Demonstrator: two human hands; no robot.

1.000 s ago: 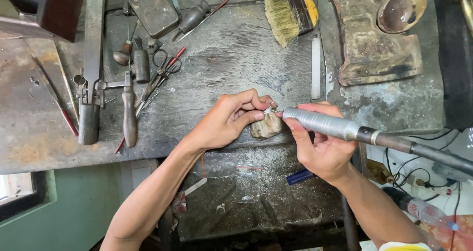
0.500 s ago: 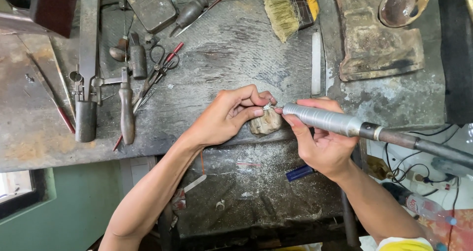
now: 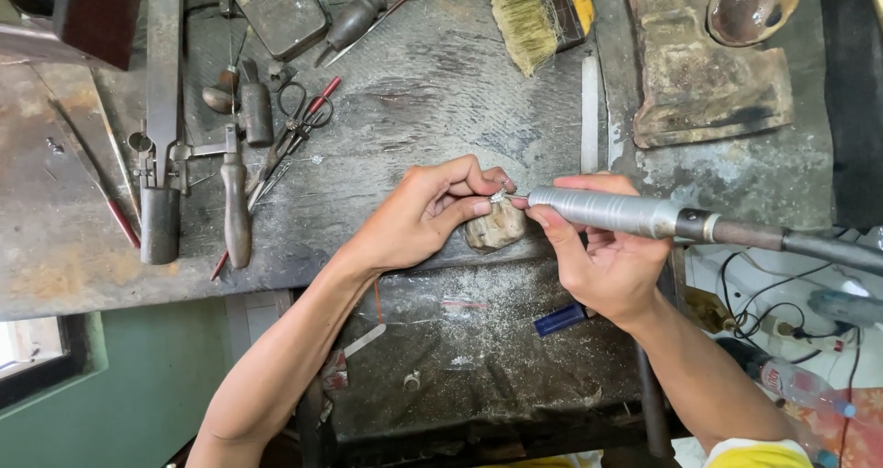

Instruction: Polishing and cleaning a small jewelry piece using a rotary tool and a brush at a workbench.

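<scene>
Two bare forearms enter from the bottom of the view, both uncovered from elbow to wrist. The left hand and the right hand wear no gloves, rings, watch or bracelets. Fingernails are short and plain. Both arms are slim, with visible tendons and knuckles. Near the lower right edge, at the right upper arm, the hem of a short sleeve shows: bright yellow fabric with a white band along its rim. No sleeve shows on the left arm.
</scene>
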